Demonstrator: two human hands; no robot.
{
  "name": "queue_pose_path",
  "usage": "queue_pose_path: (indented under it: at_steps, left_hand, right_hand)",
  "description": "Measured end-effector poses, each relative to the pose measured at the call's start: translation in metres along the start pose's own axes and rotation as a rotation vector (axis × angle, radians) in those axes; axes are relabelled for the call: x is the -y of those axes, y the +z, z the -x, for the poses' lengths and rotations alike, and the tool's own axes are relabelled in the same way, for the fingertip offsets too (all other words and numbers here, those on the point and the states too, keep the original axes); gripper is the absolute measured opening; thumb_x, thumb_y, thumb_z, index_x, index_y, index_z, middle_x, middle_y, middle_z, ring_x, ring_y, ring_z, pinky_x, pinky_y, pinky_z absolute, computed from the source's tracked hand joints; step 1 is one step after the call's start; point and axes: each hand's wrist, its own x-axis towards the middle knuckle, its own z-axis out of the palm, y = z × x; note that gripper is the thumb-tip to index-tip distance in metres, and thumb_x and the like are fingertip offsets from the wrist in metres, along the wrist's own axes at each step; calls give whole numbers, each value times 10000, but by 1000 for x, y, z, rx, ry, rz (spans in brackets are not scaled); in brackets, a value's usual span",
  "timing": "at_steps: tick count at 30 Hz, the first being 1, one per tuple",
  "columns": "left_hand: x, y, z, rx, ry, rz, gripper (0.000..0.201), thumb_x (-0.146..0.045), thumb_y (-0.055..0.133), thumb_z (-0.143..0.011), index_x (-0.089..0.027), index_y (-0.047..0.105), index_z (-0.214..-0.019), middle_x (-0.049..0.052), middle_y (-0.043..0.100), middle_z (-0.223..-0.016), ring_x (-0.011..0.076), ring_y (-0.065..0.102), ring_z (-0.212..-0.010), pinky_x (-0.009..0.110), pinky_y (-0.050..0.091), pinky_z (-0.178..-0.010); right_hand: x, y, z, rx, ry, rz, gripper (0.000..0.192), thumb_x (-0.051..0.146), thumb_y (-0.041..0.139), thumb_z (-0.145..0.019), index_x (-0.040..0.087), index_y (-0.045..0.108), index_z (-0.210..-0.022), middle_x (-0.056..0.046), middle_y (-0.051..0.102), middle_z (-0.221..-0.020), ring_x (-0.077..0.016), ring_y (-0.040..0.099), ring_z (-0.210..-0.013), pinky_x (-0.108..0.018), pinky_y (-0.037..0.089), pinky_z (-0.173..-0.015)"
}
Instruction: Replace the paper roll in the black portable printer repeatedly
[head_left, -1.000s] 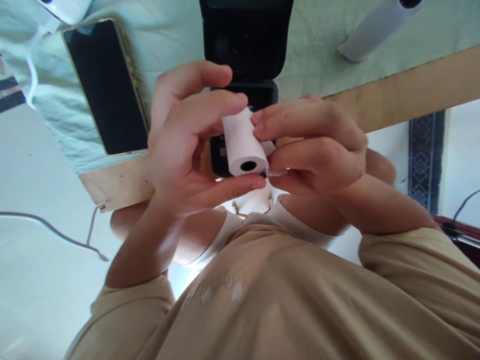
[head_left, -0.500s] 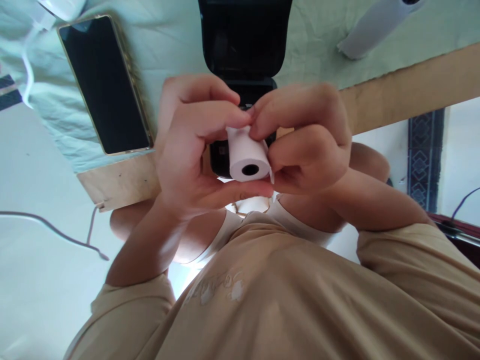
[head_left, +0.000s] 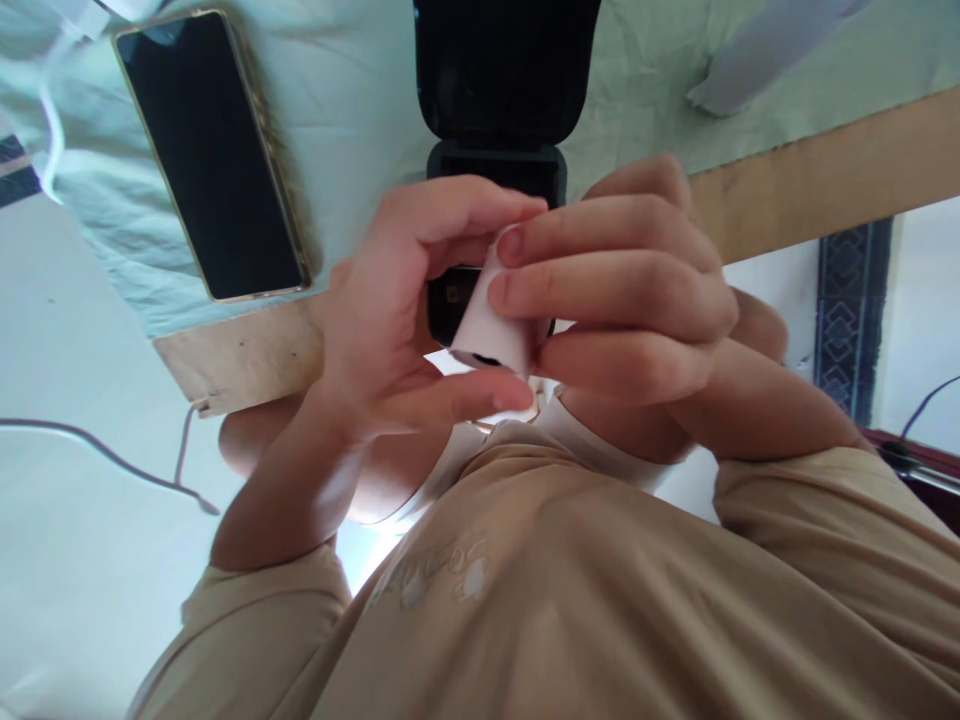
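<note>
A small white paper roll (head_left: 491, 315) with a dark hollow core is held between both hands, its open end tilted toward my body. My left hand (head_left: 382, 310) curves around it, fingertips at the far end and thumb at the near end. My right hand (head_left: 637, 285) lays its fingers over the roll's right side, gripping the paper. Behind and below the hands is a black device (head_left: 495, 160), apparently a small receipt printer, with its hinged lid (head_left: 502, 70) standing open. The hands hide much of its inside.
To the left, a smartphone (head_left: 214, 160) lies on the green cloth (head_left: 352, 90), near a white cable (head_left: 52, 130). A white cylindrical object (head_left: 765, 60) lies at the back right. The table's wooden edge (head_left: 817, 180) runs along the front, with a grey cord (head_left: 112, 455) below left.
The roll has tipped, so its core end shows less. My right hand has gone from a fingertip pinch to fingers laid across the roll; my left fingers have shifted right.
</note>
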Motion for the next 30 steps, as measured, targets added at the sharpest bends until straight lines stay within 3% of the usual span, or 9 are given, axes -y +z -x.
queue_pose_path:
  at_steps: [1, 3, 5, 8, 13, 20, 23, 26, 30]
  left_hand:
    - [-5, 1, -4, 108, 89, 11, 810, -913, 739, -686, -307, 673, -1220, 1, 697, -1129, 275, 781, -1149, 562, 660, -1038]
    - [-15, 4, -10, 148, 6, 60, 716, -883, 645, -815, -231, 689, -1107, 10, 692, -1016, 283, 807, -1085, 557, 681, -973]
    - [-22, 6, -10, 55, -145, 96, 763, -915, 559, -837, -172, 689, -948, 23, 669, -894, 330, 814, -1049, 555, 695, -870]
    - [-25, 7, 2, -23, 28, 96, 602, -715, 827, -792, -230, 752, -1141, 20, 723, -1055, 301, 810, -1052, 473, 717, -849]
    - [-18, 10, 18, -91, 144, 64, 625, -644, 923, -695, -336, 768, -1215, -16, 748, -1157, 267, 814, -1074, 444, 725, -875]
    - [-29, 17, 11, 92, 221, 137, 438, -504, 781, -924, -315, 713, -1314, -9, 740, -1291, 241, 777, -1191, 407, 713, -866]
    - [-28, 19, 14, 35, 205, 105, 465, -577, 780, -899, -327, 709, -1284, -9, 744, -1274, 245, 794, -1144, 418, 720, -837]
    - [-23, 19, 17, -62, 192, 122, 514, -614, 818, -847, -344, 702, -1268, -13, 718, -1273, 297, 747, -1291, 448, 723, -911]
    - [-21, 17, 13, -43, 194, 57, 472, -664, 768, -872, -342, 709, -1213, -32, 761, -1209, 275, 759, -1280, 447, 728, -930]
  right_hand:
    - [3, -2, -1, 42, 65, -12, 183, 363, 642, -989, 262, 581, -850, 143, 764, -1006, -46, 757, -960, -280, 465, -618]
    - [16, -6, -3, 177, 377, -56, 255, 502, 672, -977, 279, 596, -878, 146, 765, -1002, -47, 756, -1066, -242, 534, -675]
    - [31, -10, -4, 249, 776, -96, 383, 657, 630, -963, 280, 602, -905, 98, 759, -987, -95, 748, -1177, -246, 599, -747]
    - [47, -13, -4, 208, 1004, -136, 454, 720, 591, -956, 268, 599, -909, 55, 745, -992, -141, 730, -1253, -268, 634, -778]
    - [43, -13, 1, 193, 1045, -163, 489, 734, 623, -930, 249, 598, -875, 25, 728, -981, -175, 725, -1270, -295, 649, -791]
    - [9, -17, 24, 266, 907, -266, 750, 957, 534, -795, 218, 561, -673, 33, 703, -794, -155, 779, -1051, -370, 656, -973]
    - [3, -16, 31, 293, 803, -246, 719, 924, 565, -818, 227, 583, -638, 48, 711, -814, -134, 769, -1109, -335, 635, -1002]
    - [5, -8, 32, 234, 589, -187, 726, 919, 671, -732, 225, 550, -557, 46, 698, -780, -142, 756, -1028, -321, 611, -862]
    - [13, 1, 25, 271, 685, -69, 816, 984, 657, -654, 198, 479, -527, 16, 695, -769, -180, 718, -999, -373, 599, -894]
